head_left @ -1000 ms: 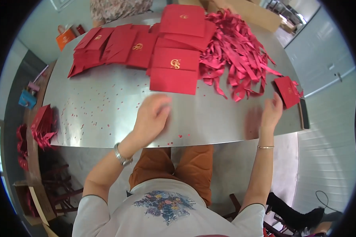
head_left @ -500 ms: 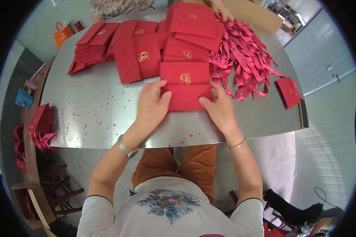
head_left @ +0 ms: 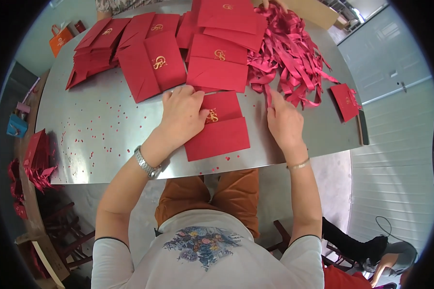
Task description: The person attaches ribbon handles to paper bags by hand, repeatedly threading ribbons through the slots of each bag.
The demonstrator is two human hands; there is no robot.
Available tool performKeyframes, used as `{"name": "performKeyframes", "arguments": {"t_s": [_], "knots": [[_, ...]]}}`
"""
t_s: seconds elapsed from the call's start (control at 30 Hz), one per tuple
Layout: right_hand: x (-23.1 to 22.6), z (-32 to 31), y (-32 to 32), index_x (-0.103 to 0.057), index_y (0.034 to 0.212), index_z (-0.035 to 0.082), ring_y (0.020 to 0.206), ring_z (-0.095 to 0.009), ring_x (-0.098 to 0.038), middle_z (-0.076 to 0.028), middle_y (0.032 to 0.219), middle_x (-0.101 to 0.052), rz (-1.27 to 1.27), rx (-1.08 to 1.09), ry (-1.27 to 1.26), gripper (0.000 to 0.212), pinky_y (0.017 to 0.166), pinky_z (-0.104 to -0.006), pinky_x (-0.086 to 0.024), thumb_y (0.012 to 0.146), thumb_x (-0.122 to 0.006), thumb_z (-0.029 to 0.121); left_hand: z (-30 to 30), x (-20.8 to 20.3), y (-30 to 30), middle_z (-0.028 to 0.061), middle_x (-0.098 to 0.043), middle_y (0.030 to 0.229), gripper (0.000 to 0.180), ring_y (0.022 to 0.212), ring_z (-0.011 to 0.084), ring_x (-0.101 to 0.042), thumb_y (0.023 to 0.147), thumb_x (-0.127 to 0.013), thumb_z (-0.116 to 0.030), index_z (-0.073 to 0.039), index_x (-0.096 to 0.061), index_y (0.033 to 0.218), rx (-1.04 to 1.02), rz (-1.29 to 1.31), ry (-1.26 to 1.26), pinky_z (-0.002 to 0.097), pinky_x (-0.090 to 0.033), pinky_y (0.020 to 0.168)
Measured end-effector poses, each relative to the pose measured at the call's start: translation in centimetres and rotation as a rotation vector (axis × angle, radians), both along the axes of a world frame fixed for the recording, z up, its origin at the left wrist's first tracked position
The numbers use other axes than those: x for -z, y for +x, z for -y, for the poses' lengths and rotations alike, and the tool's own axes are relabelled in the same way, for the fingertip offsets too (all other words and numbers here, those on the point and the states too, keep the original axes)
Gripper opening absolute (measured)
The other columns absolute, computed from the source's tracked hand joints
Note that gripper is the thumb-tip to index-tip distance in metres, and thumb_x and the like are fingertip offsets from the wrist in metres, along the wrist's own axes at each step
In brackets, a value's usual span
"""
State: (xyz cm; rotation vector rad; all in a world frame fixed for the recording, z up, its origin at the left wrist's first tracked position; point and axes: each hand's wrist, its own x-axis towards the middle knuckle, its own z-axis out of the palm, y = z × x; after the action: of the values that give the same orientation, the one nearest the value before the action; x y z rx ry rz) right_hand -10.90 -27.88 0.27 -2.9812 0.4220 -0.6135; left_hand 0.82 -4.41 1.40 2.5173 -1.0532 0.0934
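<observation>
A flat-folded red paper gift bag (head_left: 222,137) with a gold emblem lies slightly turned near the table's front edge. My left hand (head_left: 183,113) is closed over its left side, thumb and forefinger on the emblem half, covering part of it. To the right, my right hand (head_left: 285,120) is off the bag, its thumb and forefinger drawn in on the loose end of a red ribbon (head_left: 268,92). That ribbon hangs from a large tangled heap of ribbons (head_left: 294,58). More flat red bags (head_left: 217,74) lie in stacks just beyond my left hand.
Further stacks of flat bags (head_left: 94,53) stand at the table's far left. A small red bag (head_left: 345,102) lies by the right edge. Red paper dots dot the steel table (head_left: 82,166). Another person's hand (head_left: 276,4) touches the ribbon heap from the far side.
My right hand has left the bag and moved right to the ribbon's end. The bag has come nearer and tilted a little, with my left hand still on it. The whole view has shifted slightly.
</observation>
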Motion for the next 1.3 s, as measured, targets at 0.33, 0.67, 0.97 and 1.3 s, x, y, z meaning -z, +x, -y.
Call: {"name": "performKeyframes", "arguments": {"t_s": [0.33,0.67,0.97,1.3], "knots": [[-0.1,-3.3,-8.4,-0.069,0.101,-0.002,0.073,-0.007,-0.052,-0.002,0.087,-0.061,0.162,-0.296,1.323,0.026,0.063,-0.0204,-0.041,0.086,-0.051,-0.010,0.5,0.0,1.4,0.0121,-0.062,0.097,0.032,0.099,0.0316,-0.058,0.073,-0.077,-0.017,-0.004,-0.066,0.100,0.029,-0.107,-0.018,0.0429,-0.040,0.088],[-0.7,-5.6,-8.5,-0.069,0.103,0.003,0.078,-0.020,-0.062,-0.010,0.085,-0.064,0.282,-0.165,0.675,0.027,0.069,-0.0267,-0.051,0.078,-0.070,-0.006,-1.1,0.4,1.9,0.0167,-0.061,0.093,0.031,0.091,0.0343,-0.059,0.068,-0.076,-0.006,0.002,-0.057,0.091,0.094,-0.124,-0.155,0.0407,-0.047,0.080],[-6.5,-1.2,-12.9,-0.054,0.098,0.001,0.115,-0.028,-0.055,-0.019,0.127,-0.054,1.079,-0.137,0.753,0.010,0.097,-0.0381,-0.045,0.099,-0.052,0.011,-0.1,-0.5,2.0,0.0110,-0.059,0.078,0.026,0.075,0.0208,-0.057,0.071,-0.069,0.000,0.002,-0.054,0.092,0.142,-0.352,-0.301,0.0324,-0.046,0.071],[-15.2,3.8,-17.0,-0.056,0.110,0.003,0.101,-0.027,-0.062,-0.015,0.105,-0.064,1.046,-0.610,1.245,0.016,0.086,-0.0419,-0.054,0.099,-0.050,0.014,-0.7,2.4,3.3,0.0098,-0.056,0.082,0.026,0.079,0.0204,-0.054,0.072,-0.069,-0.001,0.001,-0.054,0.093,0.204,-0.480,-0.321,0.0321,-0.046,0.076]]}}
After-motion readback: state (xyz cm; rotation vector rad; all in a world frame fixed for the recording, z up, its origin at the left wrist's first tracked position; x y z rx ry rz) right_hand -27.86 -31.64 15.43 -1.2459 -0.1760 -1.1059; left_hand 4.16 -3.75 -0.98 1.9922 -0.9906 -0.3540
